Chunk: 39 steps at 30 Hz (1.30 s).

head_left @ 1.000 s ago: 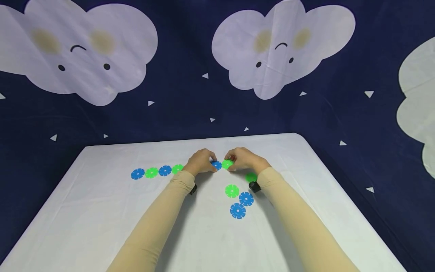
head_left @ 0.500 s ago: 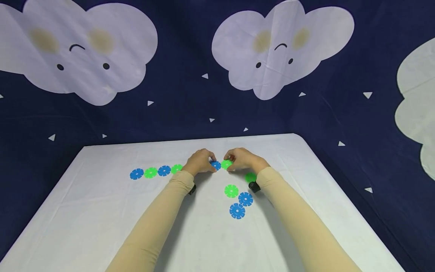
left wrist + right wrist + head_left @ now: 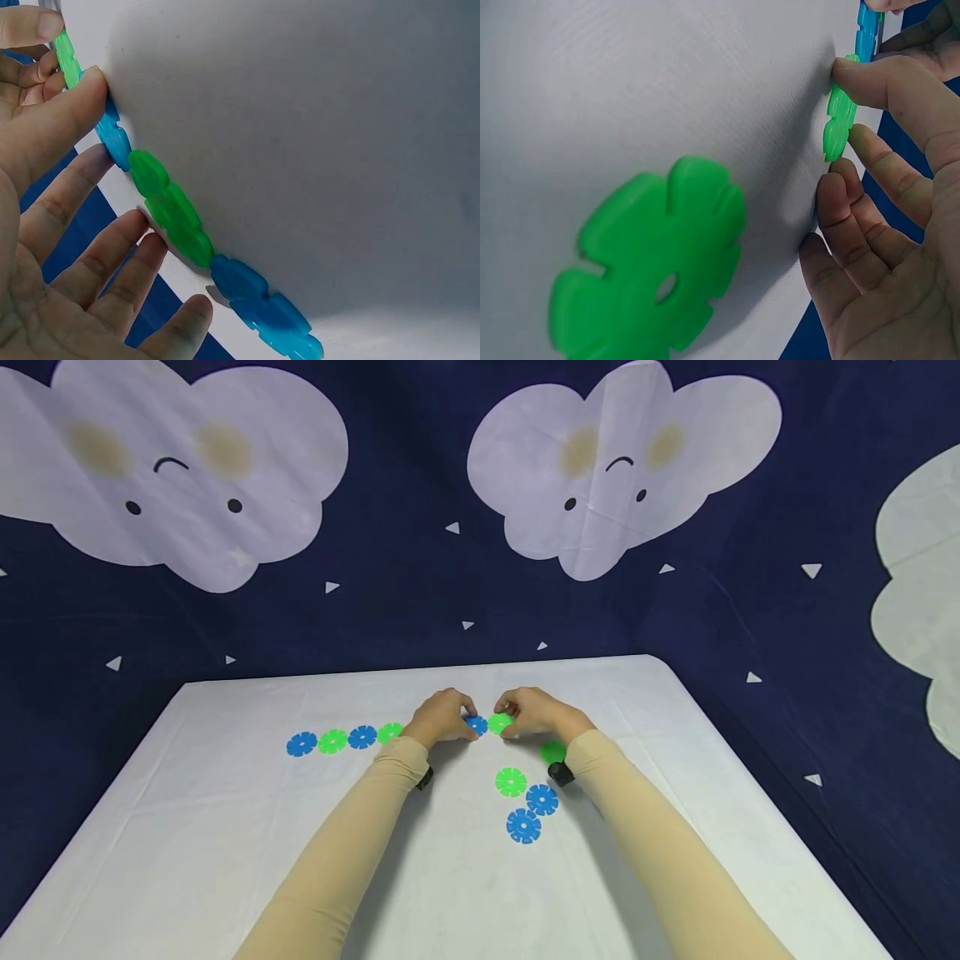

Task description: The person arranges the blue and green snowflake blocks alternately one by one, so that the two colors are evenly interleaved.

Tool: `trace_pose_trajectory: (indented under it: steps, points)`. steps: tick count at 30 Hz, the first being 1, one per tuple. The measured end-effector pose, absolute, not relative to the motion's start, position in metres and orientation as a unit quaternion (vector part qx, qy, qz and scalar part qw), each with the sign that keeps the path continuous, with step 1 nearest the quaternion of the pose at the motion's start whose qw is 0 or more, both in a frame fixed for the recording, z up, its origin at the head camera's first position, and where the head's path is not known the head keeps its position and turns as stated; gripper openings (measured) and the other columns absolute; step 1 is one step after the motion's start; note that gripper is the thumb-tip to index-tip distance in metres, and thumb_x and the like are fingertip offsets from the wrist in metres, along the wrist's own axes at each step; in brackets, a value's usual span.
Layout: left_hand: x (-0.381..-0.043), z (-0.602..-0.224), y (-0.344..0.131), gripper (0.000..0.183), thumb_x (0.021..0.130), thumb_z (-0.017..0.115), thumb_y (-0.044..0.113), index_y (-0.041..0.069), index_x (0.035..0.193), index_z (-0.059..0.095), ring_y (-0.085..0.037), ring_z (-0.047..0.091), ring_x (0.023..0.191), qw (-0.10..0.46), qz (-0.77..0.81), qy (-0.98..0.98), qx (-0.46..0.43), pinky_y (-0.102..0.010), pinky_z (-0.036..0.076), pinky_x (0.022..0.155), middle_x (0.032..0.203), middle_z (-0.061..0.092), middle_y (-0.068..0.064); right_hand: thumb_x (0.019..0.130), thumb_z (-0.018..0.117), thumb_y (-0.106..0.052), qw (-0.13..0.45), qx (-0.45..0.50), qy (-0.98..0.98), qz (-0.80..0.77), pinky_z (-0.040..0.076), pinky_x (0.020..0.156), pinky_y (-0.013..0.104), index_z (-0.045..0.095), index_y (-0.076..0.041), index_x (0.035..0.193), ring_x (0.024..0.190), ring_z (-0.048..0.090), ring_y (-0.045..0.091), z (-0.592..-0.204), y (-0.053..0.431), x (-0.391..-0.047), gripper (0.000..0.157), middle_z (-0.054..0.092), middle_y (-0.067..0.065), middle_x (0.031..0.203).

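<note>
In the head view my left hand (image 3: 438,718) pinches a blue notched disc (image 3: 477,725) between thumb and index finger. Just to its right, a green notched disc (image 3: 500,723) is pinched by my right hand (image 3: 537,710). The two discs meet edge to edge, flat on the table. From the left wrist view, a green disc (image 3: 172,210) and another blue disc (image 3: 262,307) continue the line from the held blue one, beside my other left fingers. A loose green disc (image 3: 660,262) lies below my right hand in the right wrist view.
Leftward the row runs on with blue (image 3: 302,744) and green discs (image 3: 333,742) in turn. Nearer me lie a green disc (image 3: 511,782) and two blue discs (image 3: 542,799), the blue ones touching. The white table (image 3: 187,827) ends at a dark blue cloud-patterned backdrop (image 3: 405,602).
Both hands stay where they were, holding the same two discs. The head view has shifted very slightly.
</note>
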<state>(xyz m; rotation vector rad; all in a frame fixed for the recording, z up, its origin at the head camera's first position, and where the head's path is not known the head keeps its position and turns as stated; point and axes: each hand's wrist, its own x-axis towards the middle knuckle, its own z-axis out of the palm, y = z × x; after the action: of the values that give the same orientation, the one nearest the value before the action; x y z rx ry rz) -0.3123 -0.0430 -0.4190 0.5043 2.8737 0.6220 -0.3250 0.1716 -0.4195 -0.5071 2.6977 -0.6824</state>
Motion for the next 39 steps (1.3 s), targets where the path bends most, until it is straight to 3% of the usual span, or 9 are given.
trace_pose_trajectory:
  steps: [39]
  points:
    - [-0.3143, -0.4236, -0.0424, 0.040, 0.087, 0.092, 0.024, 0.015, 0.123, 0.079, -0.031, 0.064, 0.129, 0.090, 0.216, 0.959, 0.160, -0.052, 0.055, 0.111, 0.139, 0.067, -0.011, 0.089, 0.087, -0.021, 0.143, -0.183, 0.940, -0.248, 0.055, 0.108, 0.042, 0.068, -0.008, 0.137, 0.114, 0.064, 0.024, -0.4279, 0.1774, -0.3262, 0.054, 0.070, 0.010, 0.123]
